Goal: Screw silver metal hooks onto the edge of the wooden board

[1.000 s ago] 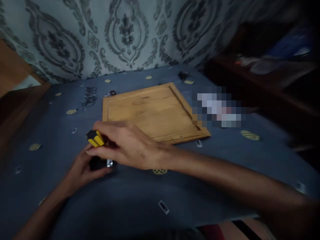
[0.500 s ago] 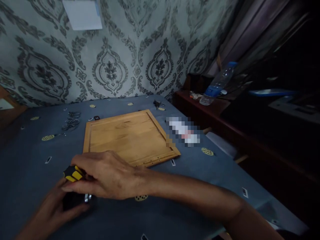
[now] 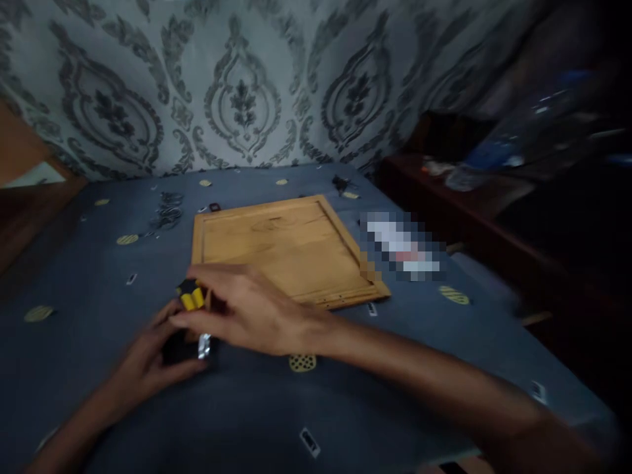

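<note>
The right hand [image 3: 266, 313] hides most of what its fingers close on, leaving a yellow-and-black handle [image 3: 191, 295] showing; it also covers the near left corner of the wooden panel [image 3: 276, 253]. Beneath, the dark thing [image 3: 172, 347] at the left hand [image 3: 145, 365] is too dim to identify, and the shiny metal piece [image 3: 204, 346] beside it is blurred. Both forearms run out of the picture at the bottom. Pixelation masks an object [image 3: 402, 249] near the cloth's [image 3: 395, 401] right edge. A black item [image 3: 340, 184] by its far right corner is too small to tell. Beyond the right edge, a bottle [image 3: 511, 141] is smeared.
</note>
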Motion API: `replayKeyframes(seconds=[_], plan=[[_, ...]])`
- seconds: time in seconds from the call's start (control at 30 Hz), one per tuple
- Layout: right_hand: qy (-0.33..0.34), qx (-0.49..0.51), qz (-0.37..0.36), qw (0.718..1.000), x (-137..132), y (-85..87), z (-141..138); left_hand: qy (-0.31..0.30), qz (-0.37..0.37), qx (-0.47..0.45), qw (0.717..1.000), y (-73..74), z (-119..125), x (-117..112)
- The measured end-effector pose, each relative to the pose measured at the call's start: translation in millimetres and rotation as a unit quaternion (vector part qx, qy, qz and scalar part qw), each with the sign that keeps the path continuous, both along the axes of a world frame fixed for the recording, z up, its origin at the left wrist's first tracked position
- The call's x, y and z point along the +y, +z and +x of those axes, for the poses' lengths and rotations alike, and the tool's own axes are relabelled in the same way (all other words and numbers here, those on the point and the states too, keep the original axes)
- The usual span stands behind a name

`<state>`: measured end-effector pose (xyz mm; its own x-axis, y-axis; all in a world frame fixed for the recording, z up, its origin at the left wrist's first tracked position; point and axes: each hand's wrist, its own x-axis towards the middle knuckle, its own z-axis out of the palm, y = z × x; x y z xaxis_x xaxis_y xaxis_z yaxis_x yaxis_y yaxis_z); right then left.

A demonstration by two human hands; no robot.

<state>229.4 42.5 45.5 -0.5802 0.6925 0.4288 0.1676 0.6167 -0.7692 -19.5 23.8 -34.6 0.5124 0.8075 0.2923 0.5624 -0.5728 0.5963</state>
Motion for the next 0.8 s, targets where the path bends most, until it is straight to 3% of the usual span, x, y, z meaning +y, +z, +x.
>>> replayKeyframes(seconds=[0.23,0.43,0.6,0.8], plan=[[0.003,0.048,-0.086,0.995,3,-2.2,3,-0.028,-0.057,0.027,0.998,13.6,8,-2],[-0.029,0.034,-0.029,0.999,8,-4.3,9,-0.027,-0.083,0.024,0.996,17.6,11,-1],[-0.045,-0.01,0.032,0.998,5,6.5,14,-0.036,-0.079,0.015,0.996,17.4,9,-1],[-0.119,-0.011,0.01,0.993,-2,22.8,20,-0.042,-0.079,0.003,0.996,20.2,10,-1]])
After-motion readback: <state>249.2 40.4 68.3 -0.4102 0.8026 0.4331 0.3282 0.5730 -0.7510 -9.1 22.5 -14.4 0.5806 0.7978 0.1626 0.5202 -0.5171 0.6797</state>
